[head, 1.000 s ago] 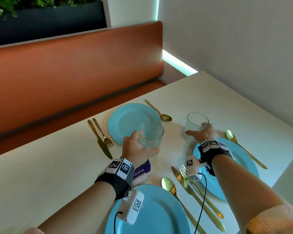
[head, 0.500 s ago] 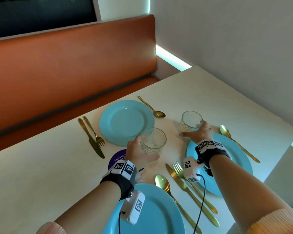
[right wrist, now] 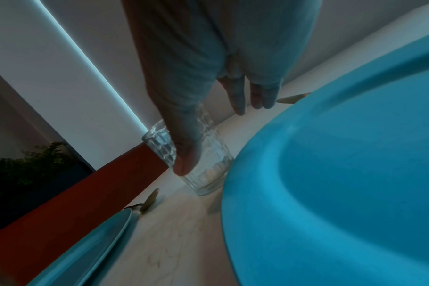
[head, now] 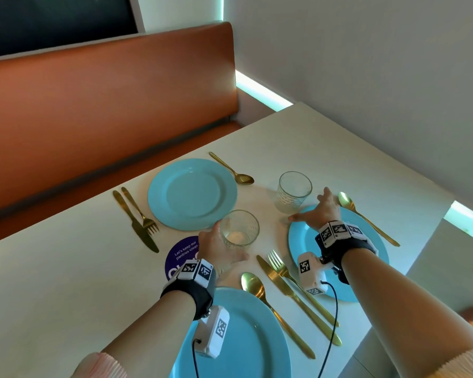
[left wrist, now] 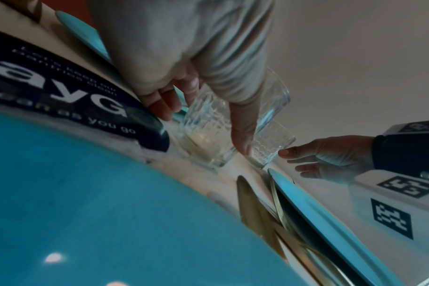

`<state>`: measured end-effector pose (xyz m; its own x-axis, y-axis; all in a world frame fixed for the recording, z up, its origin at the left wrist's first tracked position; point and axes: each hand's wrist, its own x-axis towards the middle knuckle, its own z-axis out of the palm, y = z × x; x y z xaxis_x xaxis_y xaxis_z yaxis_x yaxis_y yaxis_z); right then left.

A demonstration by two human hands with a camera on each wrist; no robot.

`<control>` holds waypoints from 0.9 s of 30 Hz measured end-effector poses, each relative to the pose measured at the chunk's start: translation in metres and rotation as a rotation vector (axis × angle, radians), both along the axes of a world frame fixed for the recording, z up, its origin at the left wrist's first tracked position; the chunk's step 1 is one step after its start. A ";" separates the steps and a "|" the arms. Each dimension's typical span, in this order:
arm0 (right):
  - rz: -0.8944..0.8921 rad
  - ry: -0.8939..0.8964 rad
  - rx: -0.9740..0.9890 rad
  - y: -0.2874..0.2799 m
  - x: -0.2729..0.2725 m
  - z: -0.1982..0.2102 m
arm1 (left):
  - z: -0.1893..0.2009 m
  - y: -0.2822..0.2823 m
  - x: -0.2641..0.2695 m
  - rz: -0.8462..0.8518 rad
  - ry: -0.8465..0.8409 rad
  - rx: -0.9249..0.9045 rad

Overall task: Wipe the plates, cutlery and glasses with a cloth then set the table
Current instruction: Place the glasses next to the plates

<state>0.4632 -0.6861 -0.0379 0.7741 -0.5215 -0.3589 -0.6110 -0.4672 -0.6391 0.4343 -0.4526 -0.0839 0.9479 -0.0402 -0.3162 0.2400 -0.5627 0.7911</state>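
Observation:
Two clear patterned glasses stand upright on the pale table [head: 66, 282]. The nearer glass [head: 239, 231] sits between the far blue plate [head: 191, 193] and the near blue plate [head: 246, 336]. My left hand [head: 224, 245] is just behind it, fingers and thumb loosened to either side, not gripping; the left wrist view shows the same glass [left wrist: 208, 131]. The second glass [head: 294, 192] stands by the right blue plate [head: 366, 241]. My right hand [head: 309, 204] hovers over that plate's rim with fingers spread, apart from the glass [right wrist: 203, 154].
Gold cutlery lies around the plates: a knife and fork [head: 139, 216] at the left, a spoon [head: 238, 173] at the far side, a spoon [head: 253, 285], knife [head: 292, 296] and fork [head: 281, 268] in the middle, a spoon [head: 347, 200] at the right. A purple round sticker [head: 180, 252] marks the table. An orange bench [head: 107, 105] runs behind.
Both glasses were set down on the table. My left hand loosened its grip on the nearer glass, and my right hand let go of the other glass and drew back.

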 end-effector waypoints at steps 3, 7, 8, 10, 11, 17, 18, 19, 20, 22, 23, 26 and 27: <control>0.022 -0.015 -0.028 0.005 -0.009 0.009 | 0.011 0.001 -0.005 -0.050 0.035 0.081; 0.015 -0.051 -0.050 0.019 -0.028 0.026 | 0.025 0.018 -0.024 -0.004 -0.008 0.078; 0.011 -0.063 -0.056 0.025 -0.034 0.032 | 0.028 0.025 -0.031 0.021 -0.008 0.062; 0.020 -0.099 -0.078 0.040 -0.048 0.043 | 0.037 0.041 -0.049 0.042 -0.014 0.068; 0.035 -0.123 -0.090 0.050 -0.057 0.050 | 0.042 0.050 -0.059 0.057 -0.025 0.053; 0.137 -0.263 -0.122 0.138 -0.129 0.082 | 0.074 0.129 -0.142 0.178 -0.129 -0.130; 0.153 -0.277 -0.126 0.157 -0.143 0.084 | 0.081 0.146 -0.159 0.187 -0.150 -0.148; 0.172 -0.285 -0.123 0.178 -0.158 0.086 | 0.087 0.164 -0.177 0.193 -0.172 -0.156; 0.189 -0.286 -0.113 0.199 -0.173 0.085 | 0.093 0.182 -0.195 0.198 -0.189 -0.164; 0.261 -0.265 -0.111 0.246 -0.203 0.081 | 0.103 0.220 -0.230 0.218 -0.226 -0.184; 0.309 -0.248 -0.110 0.272 -0.218 0.078 | 0.108 0.239 -0.247 0.234 -0.250 -0.186; 0.448 -0.184 -0.042 0.350 -0.260 0.064 | 0.116 0.295 -0.285 0.313 -0.303 -0.169; 0.500 -0.159 -0.014 0.376 -0.274 0.058 | 0.118 0.313 -0.296 0.349 -0.311 -0.168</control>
